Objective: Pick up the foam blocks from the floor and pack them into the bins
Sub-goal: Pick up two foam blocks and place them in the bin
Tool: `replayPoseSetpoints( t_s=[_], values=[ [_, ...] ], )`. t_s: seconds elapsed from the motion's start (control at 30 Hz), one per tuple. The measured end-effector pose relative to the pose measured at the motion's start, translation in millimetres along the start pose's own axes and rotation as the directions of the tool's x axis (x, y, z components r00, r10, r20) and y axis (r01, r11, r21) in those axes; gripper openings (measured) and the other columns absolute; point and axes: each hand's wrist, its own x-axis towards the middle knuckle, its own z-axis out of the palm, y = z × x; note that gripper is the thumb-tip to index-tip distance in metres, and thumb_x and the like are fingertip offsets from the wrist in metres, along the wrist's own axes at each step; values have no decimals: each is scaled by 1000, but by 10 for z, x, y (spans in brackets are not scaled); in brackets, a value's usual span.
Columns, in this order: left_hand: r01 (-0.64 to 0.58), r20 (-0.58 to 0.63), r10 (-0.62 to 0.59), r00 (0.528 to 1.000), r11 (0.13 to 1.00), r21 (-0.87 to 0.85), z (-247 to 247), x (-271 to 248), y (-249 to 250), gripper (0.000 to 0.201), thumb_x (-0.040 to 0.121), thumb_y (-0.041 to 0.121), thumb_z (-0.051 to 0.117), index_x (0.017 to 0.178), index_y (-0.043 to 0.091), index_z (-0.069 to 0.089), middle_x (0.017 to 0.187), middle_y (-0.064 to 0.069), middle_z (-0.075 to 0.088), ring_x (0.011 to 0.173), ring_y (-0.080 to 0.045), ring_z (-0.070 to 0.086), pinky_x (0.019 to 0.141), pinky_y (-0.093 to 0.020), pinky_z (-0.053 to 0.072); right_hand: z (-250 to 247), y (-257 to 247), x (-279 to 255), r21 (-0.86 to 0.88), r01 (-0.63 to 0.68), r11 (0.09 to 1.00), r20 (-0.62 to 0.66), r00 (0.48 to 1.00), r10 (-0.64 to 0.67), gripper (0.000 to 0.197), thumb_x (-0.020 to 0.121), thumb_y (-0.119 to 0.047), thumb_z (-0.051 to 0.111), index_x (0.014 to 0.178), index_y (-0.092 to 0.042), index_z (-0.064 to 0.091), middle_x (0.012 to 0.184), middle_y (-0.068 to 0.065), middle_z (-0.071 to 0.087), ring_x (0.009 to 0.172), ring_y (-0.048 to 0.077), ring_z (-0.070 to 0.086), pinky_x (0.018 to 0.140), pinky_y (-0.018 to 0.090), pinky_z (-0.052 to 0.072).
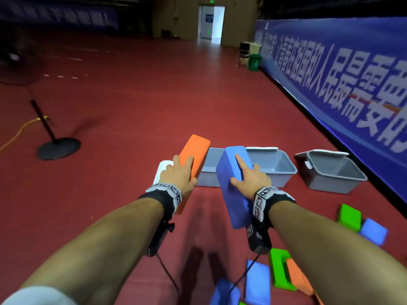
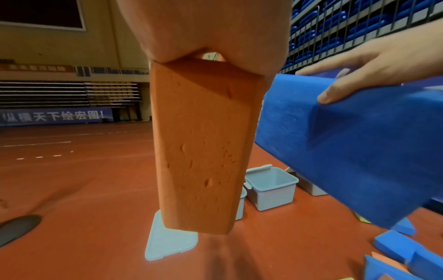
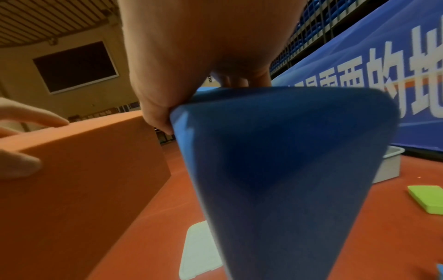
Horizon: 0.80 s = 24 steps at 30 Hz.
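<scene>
Orange foam first: I have the orange foam block (image 1: 193,150) clamped in my left hand (image 1: 179,177), fingers over the top face and thumb under, its far end above the grey bin (image 1: 277,170) just beyond my fingertips. My right hand (image 1: 251,179) pinches the blue foam block (image 1: 231,186) the same way, forefinger stretched forward. I judge the two blocks could collide or jam entering one bin together.

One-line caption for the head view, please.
Left hand holds an orange foam block, right hand a blue one, above the grey bins.
</scene>
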Motion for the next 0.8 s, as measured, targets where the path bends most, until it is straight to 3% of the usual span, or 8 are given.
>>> replayPoseSetpoints(
  t_s=[0.27, 0.8],
  values=[
    [5, 33, -4, 999, 1000, -17, 99, 1094, -440, 66, 96, 44, 47, 152, 29, 14, 148, -16, 22, 116, -39, 50, 86, -44, 46, 172, -339, 1173, -16, -25, 1000, 25, 999, 25, 79, 91, -49, 49, 152, -46, 0, 139, 22, 34, 110, 40, 56, 90, 42, 45],
    [-25, 114, 29, 993, 999, -36, 484, 4320, -148, 66, 97, 48, 46, 152, 46, 10, 155, -15, 14, 119, -39, 49, 88, -45, 47, 366, 210, 4280, 49, -83, 995, 67, 995, 80, 80, 91, -49, 52, 152, -45, 1, 149, 19, 26, 118, 39, 52, 94, 42, 44]
  ],
)
